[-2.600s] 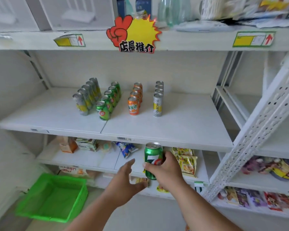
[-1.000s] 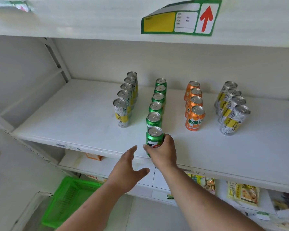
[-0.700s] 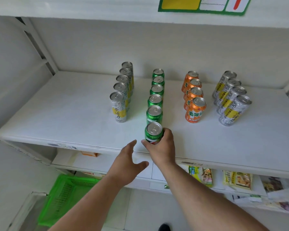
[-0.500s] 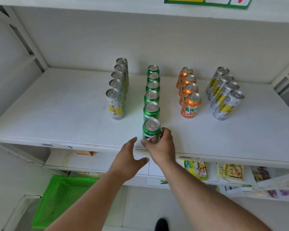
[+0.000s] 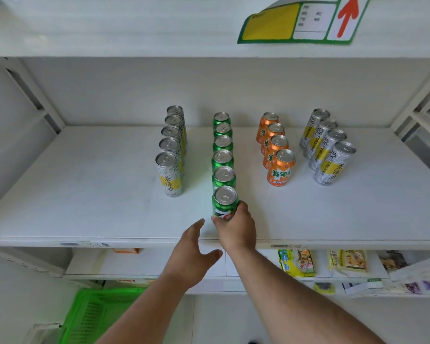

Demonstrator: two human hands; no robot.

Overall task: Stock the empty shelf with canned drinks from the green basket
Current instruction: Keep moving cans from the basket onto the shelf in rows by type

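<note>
One green can stands on the shelf fronting its row, your right hand wrapped round its lower body, left hand spread empty; likely full, rigid, slick, so hold mid-wall.

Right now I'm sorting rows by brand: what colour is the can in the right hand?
Green, with a silver top: the can shows best in the head view.
</note>
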